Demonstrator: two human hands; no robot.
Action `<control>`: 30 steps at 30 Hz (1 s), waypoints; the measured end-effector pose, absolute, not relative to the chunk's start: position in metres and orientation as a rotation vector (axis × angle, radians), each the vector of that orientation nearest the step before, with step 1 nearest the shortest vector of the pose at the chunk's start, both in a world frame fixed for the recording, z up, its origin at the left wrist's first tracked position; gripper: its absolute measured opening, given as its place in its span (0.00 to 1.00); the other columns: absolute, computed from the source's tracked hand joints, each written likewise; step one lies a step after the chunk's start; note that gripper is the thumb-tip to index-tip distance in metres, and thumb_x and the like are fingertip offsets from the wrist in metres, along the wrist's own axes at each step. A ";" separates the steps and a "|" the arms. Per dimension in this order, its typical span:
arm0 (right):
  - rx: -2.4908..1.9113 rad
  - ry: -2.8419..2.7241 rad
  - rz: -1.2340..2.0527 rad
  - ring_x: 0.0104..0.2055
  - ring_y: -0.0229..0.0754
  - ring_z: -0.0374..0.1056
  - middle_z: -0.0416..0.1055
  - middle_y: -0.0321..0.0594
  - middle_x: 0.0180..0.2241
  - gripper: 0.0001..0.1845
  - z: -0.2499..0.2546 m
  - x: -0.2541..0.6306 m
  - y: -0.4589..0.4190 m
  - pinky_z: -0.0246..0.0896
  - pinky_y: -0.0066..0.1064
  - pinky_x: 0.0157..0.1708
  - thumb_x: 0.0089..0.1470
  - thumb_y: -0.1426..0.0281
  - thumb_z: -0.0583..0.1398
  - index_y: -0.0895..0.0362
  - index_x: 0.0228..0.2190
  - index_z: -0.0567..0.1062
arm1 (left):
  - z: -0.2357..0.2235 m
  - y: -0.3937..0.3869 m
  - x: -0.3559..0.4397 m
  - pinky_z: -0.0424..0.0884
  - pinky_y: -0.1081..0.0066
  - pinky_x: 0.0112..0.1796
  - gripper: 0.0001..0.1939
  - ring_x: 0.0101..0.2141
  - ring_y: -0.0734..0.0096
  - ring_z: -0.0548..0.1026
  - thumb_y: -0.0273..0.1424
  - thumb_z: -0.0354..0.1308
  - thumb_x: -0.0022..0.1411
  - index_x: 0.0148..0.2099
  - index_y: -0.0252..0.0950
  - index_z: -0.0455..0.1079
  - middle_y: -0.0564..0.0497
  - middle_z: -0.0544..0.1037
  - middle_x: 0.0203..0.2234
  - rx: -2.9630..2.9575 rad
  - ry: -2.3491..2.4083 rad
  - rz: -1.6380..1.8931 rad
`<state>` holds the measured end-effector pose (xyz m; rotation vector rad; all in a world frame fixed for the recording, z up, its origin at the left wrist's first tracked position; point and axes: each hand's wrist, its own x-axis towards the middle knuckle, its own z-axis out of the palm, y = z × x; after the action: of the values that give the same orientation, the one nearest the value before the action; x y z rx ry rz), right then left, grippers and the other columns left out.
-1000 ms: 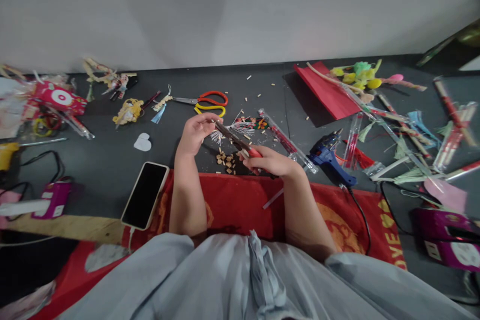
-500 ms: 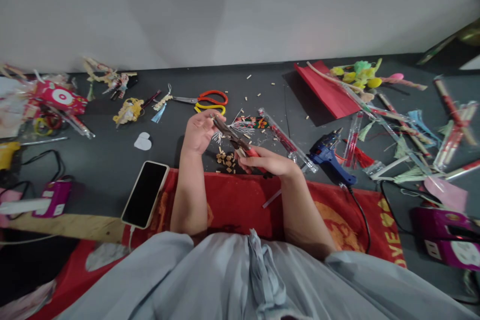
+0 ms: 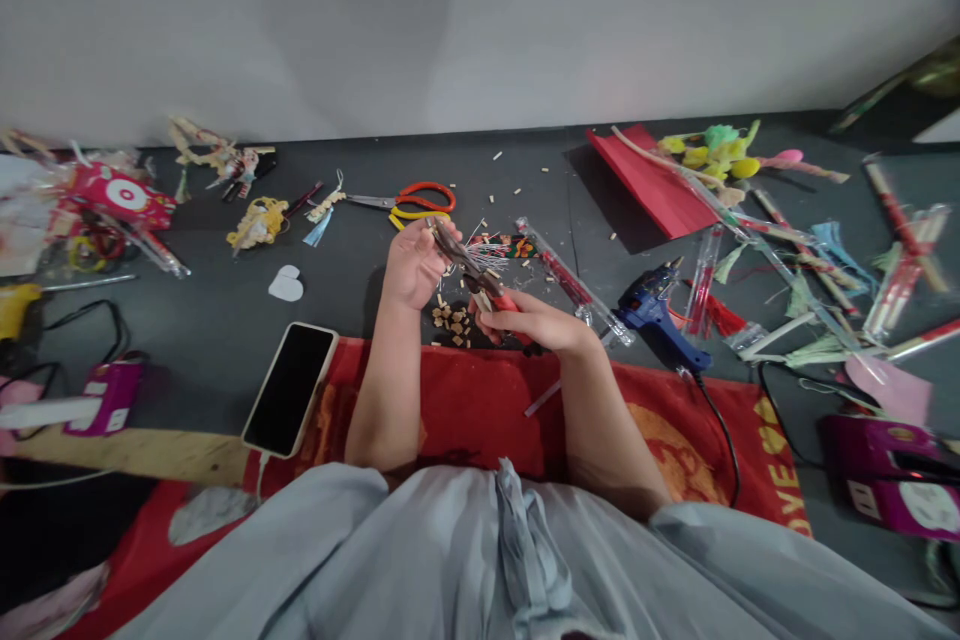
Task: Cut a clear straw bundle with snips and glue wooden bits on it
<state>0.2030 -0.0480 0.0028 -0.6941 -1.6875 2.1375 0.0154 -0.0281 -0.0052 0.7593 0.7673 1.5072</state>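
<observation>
Between the two bare hands, above a dark table [image 3: 525, 160], slants one pair of red-handled pliers [image 3: 470, 267]. Its handles are wrapped in the closed right hand [image 3: 531, 318]; its metal tip reaches the bent fingers of the left hand [image 3: 417, 265], and whether they pinch anything is too small to tell. Pale cut pieces [image 3: 451, 316] lie below the pliers, too many and overlapped to count. Beyond the left hand sits one pair of scissors [image 3: 373, 202], with one orange and one yellow handle loop. To the left are one white paper heart [image 3: 286, 283] and one phone [image 3: 291, 390], its screen dark. One blue glue gun [image 3: 654, 312] lies right of the right hand. Yellow letters on the red cloth [image 3: 487, 400] appear to read "OVE". Two purple boxes [image 3: 112, 396] flank the scene; the labels are illegible, and the right one is cut off.
</observation>
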 end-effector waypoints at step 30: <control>-0.923 -1.941 1.725 0.24 0.33 0.52 0.56 0.30 0.20 0.16 0.009 0.200 -0.049 0.49 0.29 0.27 0.52 0.57 0.55 0.55 0.24 0.59 | -0.008 -0.028 0.013 0.73 0.73 0.35 0.16 0.31 0.78 0.76 0.41 0.70 0.42 0.33 0.39 0.75 0.55 0.77 0.30 0.755 0.795 1.534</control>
<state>0.2000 -0.0490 0.0093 -0.9226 -1.9406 1.7250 0.0126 -0.0280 -0.0081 0.7554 0.7948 1.5339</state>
